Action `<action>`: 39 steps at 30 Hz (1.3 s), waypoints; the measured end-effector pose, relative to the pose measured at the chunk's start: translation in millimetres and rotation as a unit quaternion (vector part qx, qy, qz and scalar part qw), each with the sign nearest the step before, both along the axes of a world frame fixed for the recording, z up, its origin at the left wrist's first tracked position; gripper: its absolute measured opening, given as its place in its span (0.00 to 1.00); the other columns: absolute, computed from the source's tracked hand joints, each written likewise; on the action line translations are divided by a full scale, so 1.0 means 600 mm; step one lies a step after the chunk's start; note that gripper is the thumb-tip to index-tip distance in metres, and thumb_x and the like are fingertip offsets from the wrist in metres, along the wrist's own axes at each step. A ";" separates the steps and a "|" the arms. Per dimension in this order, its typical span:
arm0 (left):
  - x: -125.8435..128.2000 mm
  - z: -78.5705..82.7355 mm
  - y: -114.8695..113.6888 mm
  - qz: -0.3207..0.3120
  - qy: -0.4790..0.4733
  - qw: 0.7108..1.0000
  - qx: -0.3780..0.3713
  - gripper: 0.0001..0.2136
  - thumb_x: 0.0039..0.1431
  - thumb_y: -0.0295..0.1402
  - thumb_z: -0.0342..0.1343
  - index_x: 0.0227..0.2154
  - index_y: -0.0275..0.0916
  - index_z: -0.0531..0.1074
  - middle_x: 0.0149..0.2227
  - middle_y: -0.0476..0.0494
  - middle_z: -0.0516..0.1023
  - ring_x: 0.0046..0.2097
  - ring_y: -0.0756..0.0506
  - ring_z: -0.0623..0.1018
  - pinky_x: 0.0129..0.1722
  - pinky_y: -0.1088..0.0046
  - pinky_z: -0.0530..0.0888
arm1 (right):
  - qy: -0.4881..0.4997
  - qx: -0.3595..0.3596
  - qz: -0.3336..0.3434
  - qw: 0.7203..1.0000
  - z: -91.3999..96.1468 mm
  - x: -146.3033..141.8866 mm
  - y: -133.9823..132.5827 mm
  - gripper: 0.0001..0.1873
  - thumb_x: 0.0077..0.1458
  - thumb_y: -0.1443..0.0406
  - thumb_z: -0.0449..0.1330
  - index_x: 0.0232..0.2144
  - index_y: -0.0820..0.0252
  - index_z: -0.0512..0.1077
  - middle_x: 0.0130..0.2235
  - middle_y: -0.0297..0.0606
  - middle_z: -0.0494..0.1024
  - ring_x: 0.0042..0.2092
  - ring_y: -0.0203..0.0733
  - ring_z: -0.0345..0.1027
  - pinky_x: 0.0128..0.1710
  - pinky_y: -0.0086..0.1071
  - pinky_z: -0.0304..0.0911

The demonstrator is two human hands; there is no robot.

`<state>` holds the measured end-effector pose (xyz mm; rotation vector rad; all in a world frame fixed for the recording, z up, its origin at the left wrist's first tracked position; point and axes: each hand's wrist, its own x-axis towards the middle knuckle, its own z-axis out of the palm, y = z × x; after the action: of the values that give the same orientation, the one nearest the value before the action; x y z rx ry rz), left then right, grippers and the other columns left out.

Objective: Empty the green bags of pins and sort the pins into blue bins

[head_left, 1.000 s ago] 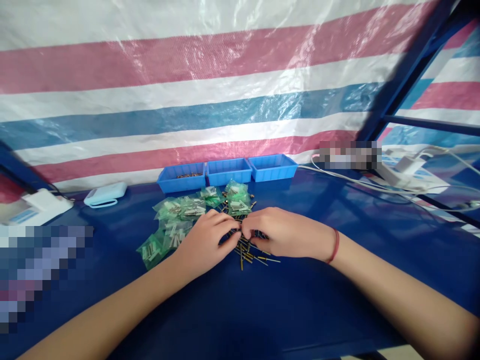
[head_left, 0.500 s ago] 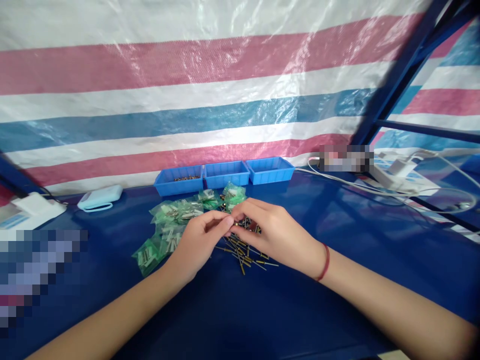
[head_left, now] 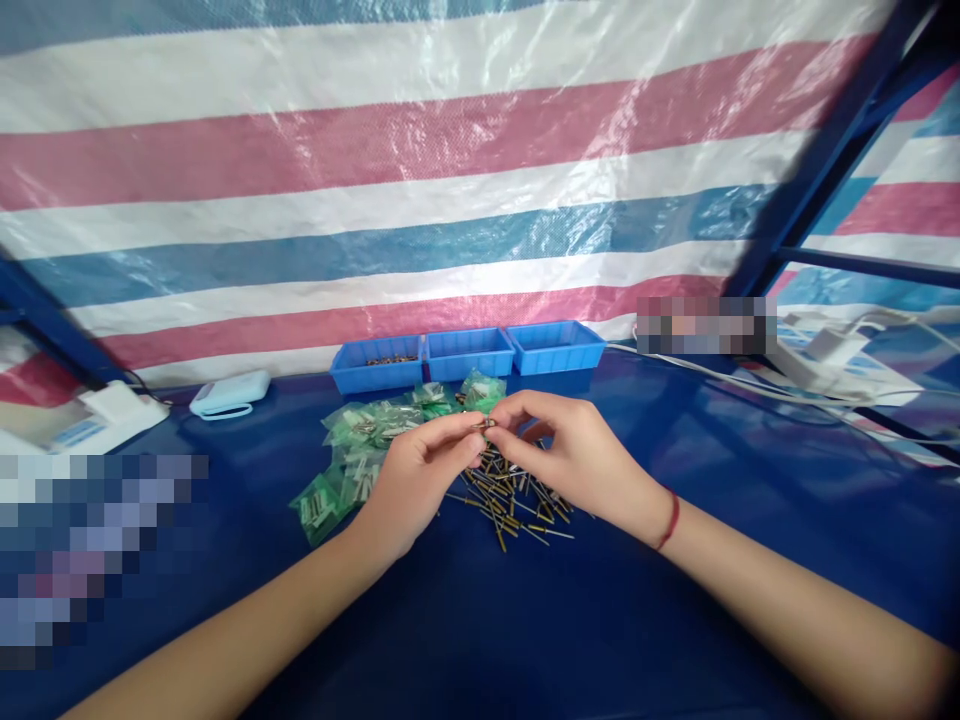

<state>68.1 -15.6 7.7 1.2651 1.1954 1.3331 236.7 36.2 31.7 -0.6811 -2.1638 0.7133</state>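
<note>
My left hand (head_left: 416, 472) and my right hand (head_left: 574, 455) meet fingertip to fingertip above the blue table (head_left: 525, 620). Both pinch a small metal pin (head_left: 482, 424) between them. Beneath the hands lies a loose heap of thin brass-coloured pins (head_left: 510, 500). To the left of it is a pile of small green plastic bags (head_left: 360, 450) with pins inside. A red string circles my right wrist.
Three blue trays (head_left: 466, 355) stand in a row at the back of the table, the left one holding small parts. A pale blue device (head_left: 229, 392) and a white scale (head_left: 105, 412) sit at the far left. White cables (head_left: 757, 380) run along the right. A striped tarpaulin hangs behind.
Both hands have lifted off the pin heap and come together higher up, pinching one pin. The heap under them has come into view.
</note>
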 end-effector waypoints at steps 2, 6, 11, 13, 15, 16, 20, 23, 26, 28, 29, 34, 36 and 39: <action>-0.001 -0.001 -0.001 0.016 0.009 1.000 0.013 0.14 0.54 0.35 0.60 0.43 0.39 0.76 0.44 0.43 0.80 0.41 0.47 0.79 0.44 0.70 0.75 | 0.009 -0.013 0.003 1.000 0.001 -0.001 -0.001 0.05 0.57 0.66 0.56 0.33 0.60 0.72 0.32 0.34 0.76 0.33 0.35 0.70 0.32 0.29 0.67; -0.001 -0.004 -0.002 0.037 0.025 0.998 0.037 0.12 0.55 0.36 0.59 0.41 0.39 0.76 0.39 0.45 0.81 0.38 0.47 0.80 0.42 0.70 0.77 | 0.009 -0.027 0.003 1.000 0.001 -0.003 -0.006 0.05 0.57 0.65 0.56 0.33 0.60 0.72 0.33 0.34 0.77 0.35 0.36 0.71 0.34 0.30 0.68; -0.001 -0.001 -0.004 0.056 0.074 0.994 0.062 0.10 0.56 0.36 0.58 0.39 0.39 0.76 0.38 0.46 0.81 0.36 0.47 0.80 0.40 0.70 0.77 | 0.038 -0.113 0.010 0.993 -0.002 -0.009 -0.006 0.08 0.57 0.61 0.57 0.36 0.60 0.70 0.35 0.37 0.78 0.36 0.37 0.73 0.34 0.31 0.69; -0.002 0.000 -0.005 0.068 0.120 0.987 0.085 0.09 0.57 0.35 0.57 0.38 0.40 0.77 0.39 0.47 0.81 0.37 0.47 0.80 0.41 0.70 0.77 | 0.054 -0.149 0.019 0.987 -0.004 -0.011 -0.005 0.09 0.56 0.61 0.58 0.37 0.60 0.70 0.35 0.38 0.78 0.37 0.38 0.73 0.35 0.31 0.69; -0.004 -0.001 -0.007 0.088 0.168 0.975 0.118 0.07 0.57 0.34 0.57 0.38 0.42 0.77 0.40 0.48 0.81 0.40 0.47 0.79 0.42 0.71 0.76 | 0.064 -0.140 0.014 0.988 -0.006 -0.012 -0.005 0.08 0.56 0.61 0.58 0.35 0.60 0.71 0.35 0.37 0.77 0.37 0.37 0.73 0.35 0.31 0.69; -0.004 -0.002 -0.008 0.098 0.188 0.968 0.132 0.07 0.57 0.33 0.57 0.38 0.43 0.77 0.41 0.49 0.81 0.41 0.47 0.79 0.43 0.71 0.76 | 0.065 -0.122 0.007 0.990 -0.007 -0.013 -0.007 0.07 0.56 0.62 0.58 0.35 0.60 0.71 0.35 0.37 0.77 0.37 0.37 0.72 0.35 0.31 0.69; -0.004 -0.009 -0.012 0.105 0.233 0.953 0.164 0.07 0.59 0.33 0.55 0.38 0.43 0.76 0.40 0.49 0.80 0.41 0.47 0.79 0.41 0.71 0.76 | 0.043 -0.034 -0.017 0.998 -0.009 -0.015 -0.018 0.04 0.56 0.65 0.58 0.35 0.58 0.71 0.35 0.35 0.76 0.35 0.36 0.71 0.34 0.29 0.68; -0.008 -0.007 -0.005 0.099 0.270 0.939 0.188 0.07 0.60 0.33 0.53 0.38 0.42 0.76 0.40 0.48 0.80 0.39 0.48 0.79 0.40 0.72 0.75 | 0.036 0.010 -0.022 0.999 0.004 -0.010 -0.021 0.07 0.56 0.64 0.58 0.38 0.58 0.70 0.36 0.35 0.76 0.35 0.36 0.71 0.34 0.30 0.68; -0.032 0.012 0.026 0.142 0.314 0.915 0.209 0.09 0.61 0.36 0.52 0.38 0.42 0.75 0.40 0.47 0.80 0.41 0.47 0.78 0.42 0.71 0.74 | 0.043 0.032 -0.045 0.998 0.032 0.012 -0.008 0.13 0.56 0.60 0.58 0.43 0.59 0.69 0.37 0.38 0.77 0.36 0.38 0.71 0.35 0.31 0.68; -0.065 0.029 0.064 0.190 0.339 0.894 0.222 0.11 0.62 0.38 0.50 0.40 0.41 0.75 0.42 0.45 0.80 0.42 0.46 0.77 0.44 0.70 0.73 | 0.010 0.038 -0.062 0.997 0.051 0.038 0.007 0.12 0.57 0.59 0.56 0.40 0.59 0.70 0.34 0.38 0.77 0.33 0.38 0.70 0.32 0.30 0.66; -0.085 0.036 0.086 0.213 0.361 0.878 0.232 0.11 0.63 0.38 0.49 0.40 0.40 0.74 0.41 0.44 0.80 0.42 0.45 0.77 0.43 0.69 0.72 | -0.028 0.036 -0.060 0.997 0.056 0.052 0.014 0.11 0.58 0.59 0.56 0.37 0.59 0.71 0.32 0.36 0.76 0.31 0.37 0.69 0.29 0.29 0.64; -0.173 0.043 0.181 0.279 0.536 0.761 0.235 0.11 0.60 0.32 0.49 0.41 0.38 0.74 0.44 0.38 0.77 0.47 0.38 0.73 0.50 0.57 0.67 | -0.268 -0.029 0.038 0.962 0.040 0.108 0.037 0.06 0.53 0.66 0.56 0.30 0.58 0.74 0.25 0.31 0.74 0.25 0.34 0.65 0.23 0.26 0.58; -0.177 0.034 0.187 0.279 0.551 0.753 0.229 0.13 0.57 0.30 0.52 0.45 0.38 0.73 0.48 0.35 0.74 0.51 0.35 0.70 0.51 0.54 0.65 | -0.312 -0.063 0.039 0.947 0.026 0.114 0.038 0.05 0.50 0.68 0.57 0.29 0.59 0.74 0.24 0.32 0.74 0.24 0.34 0.66 0.22 0.26 0.57; -0.144 0.018 0.151 0.240 0.562 0.754 0.241 0.16 0.58 0.30 0.51 0.49 0.39 0.70 0.51 0.36 0.72 0.52 0.36 0.68 0.53 0.55 0.64 | -0.331 -0.087 0.042 0.939 0.018 0.110 0.034 0.04 0.47 0.69 0.59 0.28 0.60 0.73 0.24 0.32 0.74 0.25 0.34 0.67 0.23 0.25 0.57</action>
<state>-18.2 75.0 18.7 2.4404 2.1950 1.2327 302.9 56.6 42.5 -1.0391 -2.7757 0.8056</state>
